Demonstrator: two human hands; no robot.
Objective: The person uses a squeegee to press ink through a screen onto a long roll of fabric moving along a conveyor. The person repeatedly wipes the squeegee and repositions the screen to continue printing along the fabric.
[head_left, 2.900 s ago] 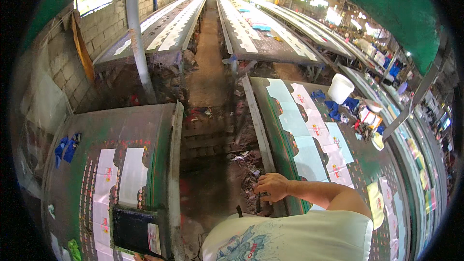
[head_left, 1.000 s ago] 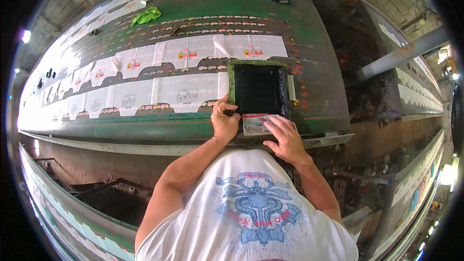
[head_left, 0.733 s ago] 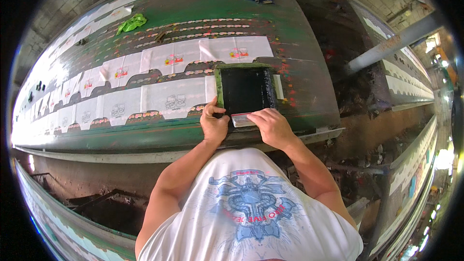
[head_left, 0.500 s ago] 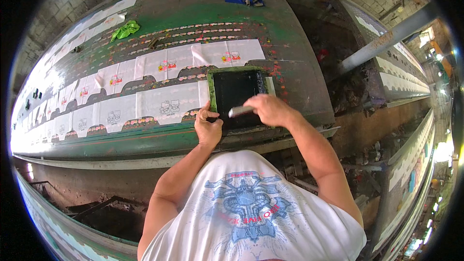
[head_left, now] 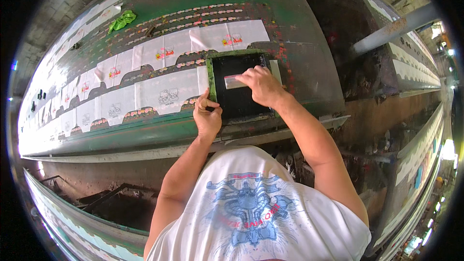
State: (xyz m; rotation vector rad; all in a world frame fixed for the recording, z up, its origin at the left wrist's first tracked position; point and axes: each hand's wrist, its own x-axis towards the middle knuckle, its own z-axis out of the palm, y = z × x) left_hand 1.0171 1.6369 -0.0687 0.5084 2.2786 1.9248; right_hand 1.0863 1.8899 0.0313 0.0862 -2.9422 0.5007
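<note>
The right hand (head_left: 262, 85) grasps a flat, pale, rectangular blade with a red upper edge (head_left: 234, 82), which sits over the black screen in a green-edged rectangular frame (head_left: 211, 76), up and right of the left hand (head_left: 208, 116). The left hand touches the frame's left edge; whether its fingers grip, I cannot tell. The blade looks light and fairly stiff, perhaps slippery if wet, and best held along its upper edge. The frame seems rigid, its taut-looking mesh likely delicate, so its border suits holding.
</note>
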